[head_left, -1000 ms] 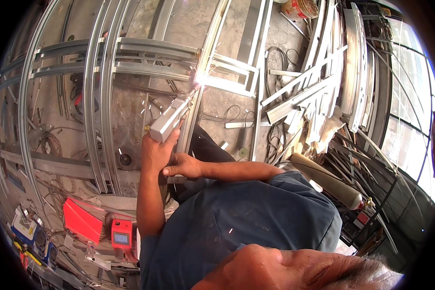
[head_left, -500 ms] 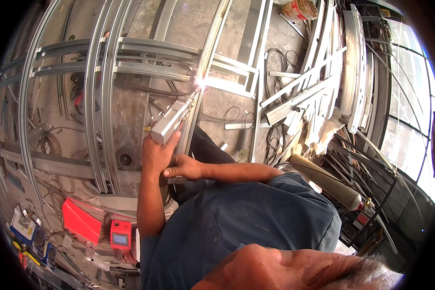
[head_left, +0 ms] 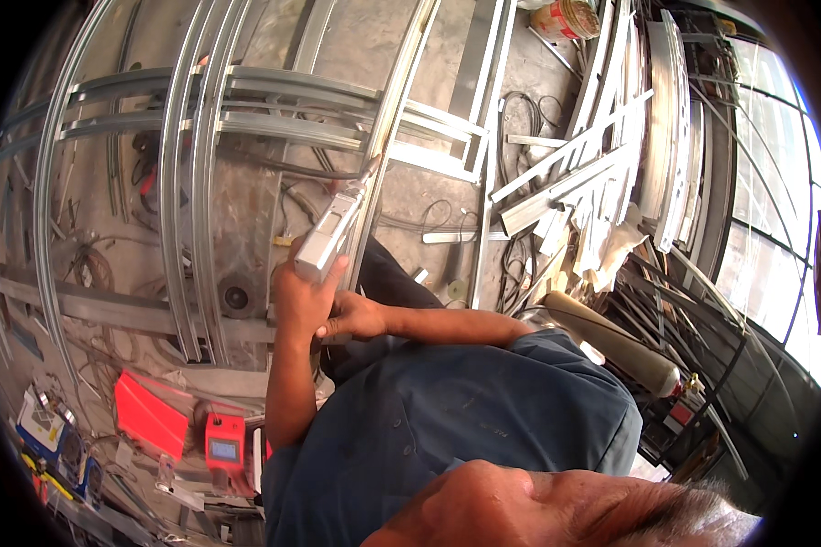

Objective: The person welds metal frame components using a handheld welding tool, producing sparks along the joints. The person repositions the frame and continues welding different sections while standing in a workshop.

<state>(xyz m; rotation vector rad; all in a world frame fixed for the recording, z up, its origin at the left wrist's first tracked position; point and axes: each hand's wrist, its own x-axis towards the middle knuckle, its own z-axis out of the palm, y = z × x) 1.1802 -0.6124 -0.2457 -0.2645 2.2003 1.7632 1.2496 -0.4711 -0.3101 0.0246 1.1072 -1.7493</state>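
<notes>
My left hand (head_left: 306, 294) is closed round the rear of a grey, box-shaped welding torch (head_left: 327, 239). The torch points up and to the right, its nozzle tip at a long metal rail (head_left: 396, 100) where a crosspiece (head_left: 436, 162) meets it. No glow shows at the tip. My right hand (head_left: 356, 315) is clasped at my left wrist, thumb showing and the other fingers partly hidden behind the wrist. The rail belongs to a frame of silvery metal profiles (head_left: 181, 182), with paired crosspieces running sideways.
A red machine with a small screen (head_left: 225, 445) and a red panel (head_left: 151, 415) stand at the lower left. Cut metal profiles (head_left: 556, 196) lie heaped at the right, near a gas cylinder (head_left: 611, 342). Cables (head_left: 520, 264) coil on the floor. A bucket (head_left: 566, 18) is far right.
The bright spark at the torch tip has gone out. My left hand and the torch's rear end have shifted slightly right, and the right hand has moved along with them.
</notes>
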